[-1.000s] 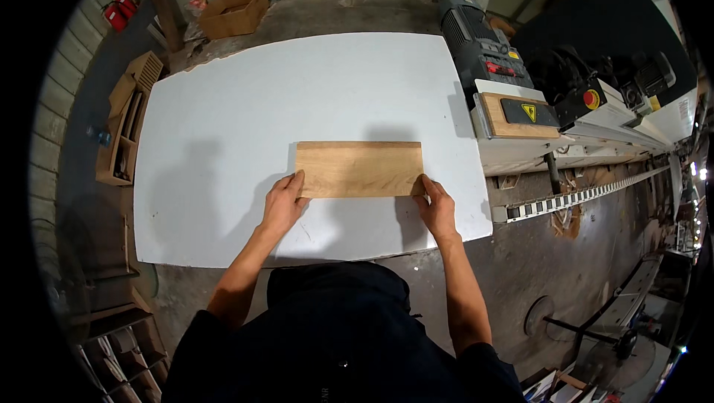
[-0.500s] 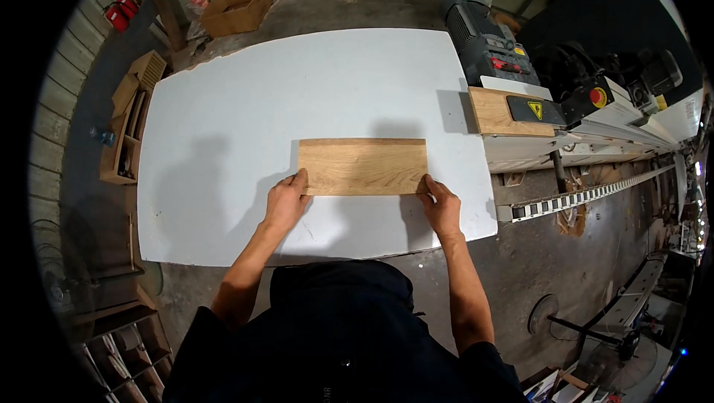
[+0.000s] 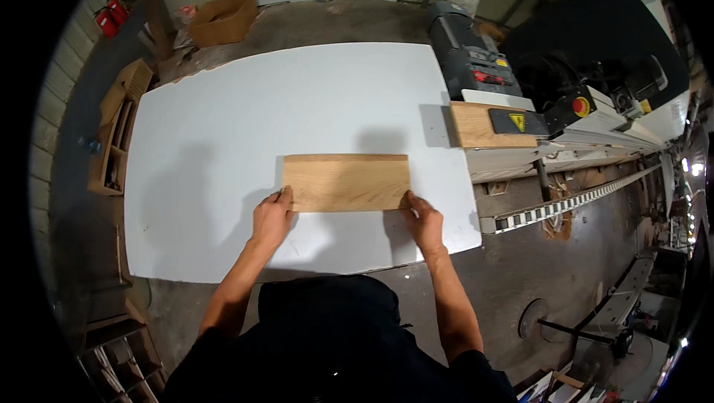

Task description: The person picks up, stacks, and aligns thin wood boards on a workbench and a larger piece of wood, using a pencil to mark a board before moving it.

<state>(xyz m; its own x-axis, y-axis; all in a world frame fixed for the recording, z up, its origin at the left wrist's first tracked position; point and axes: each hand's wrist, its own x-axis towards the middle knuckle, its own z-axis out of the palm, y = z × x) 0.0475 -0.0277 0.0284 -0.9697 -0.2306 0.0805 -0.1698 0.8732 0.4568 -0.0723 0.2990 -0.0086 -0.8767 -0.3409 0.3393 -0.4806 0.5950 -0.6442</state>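
Dim, fisheye-warped, black-vignetted edges

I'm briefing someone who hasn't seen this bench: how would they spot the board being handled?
Find the big white tabletop. Near its front edge lies a flat rectangular wooden board, with the left hand and right hand at its near corners. Unlike the wooden block by the machine, it carries no yellow label.
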